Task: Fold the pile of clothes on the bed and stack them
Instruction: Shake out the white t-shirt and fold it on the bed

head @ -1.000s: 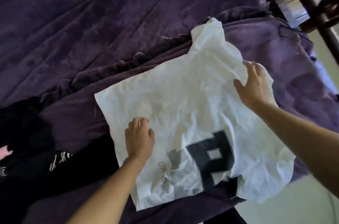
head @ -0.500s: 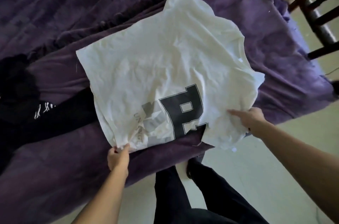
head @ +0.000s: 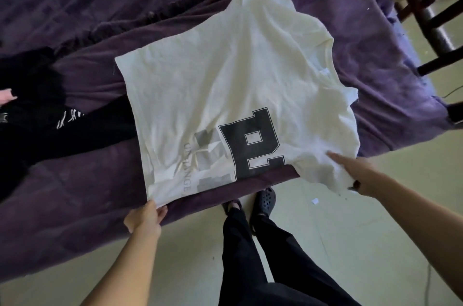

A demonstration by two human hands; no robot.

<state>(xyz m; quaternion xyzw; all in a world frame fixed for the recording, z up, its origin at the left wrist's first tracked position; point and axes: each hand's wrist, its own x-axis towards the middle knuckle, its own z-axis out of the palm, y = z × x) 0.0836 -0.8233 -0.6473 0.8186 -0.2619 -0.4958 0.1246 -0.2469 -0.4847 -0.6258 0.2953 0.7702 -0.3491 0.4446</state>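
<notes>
So far, in the head view, little of the task looks done. The white T-shirt (head: 225,85) lies spread open and unfolded on the bed (head: 75,193), print side up, and no folded stack shows anywhere. Beyond and to the left of the left fingers, black clothes (head: 75,130) lie loose on the purple cover. I judge this to be the start of a fold on this one shirt, with the dark items and all the stacking left to do.

The left hand (head: 144,218) reaches up from the near side of the bed. Its fingers (head: 160,210) curl in narrow on the shirt's near hem corner, pinching it right at the bed's edge. The right hand (head: 360,175) comes in on an outstretched arm. Its fingers (head: 335,157) lie long over the bunched fabric of what seems the near sleeve, which hangs past the bed's edge. The thumb appears tucked beneath, so it looks like a pinch and not a flat press.

The shirt's near side runs between the two sets of fingers, with the big dark letter just beyond it. The rest of the shirt lies beyond the fingers, its far sleeve pointing away across the bed. On the near side of the fingers, the person's legs stand on the pale floor (head: 350,230). A dark wooden chair (head: 426,4) stands well beyond the right fingers.
</notes>
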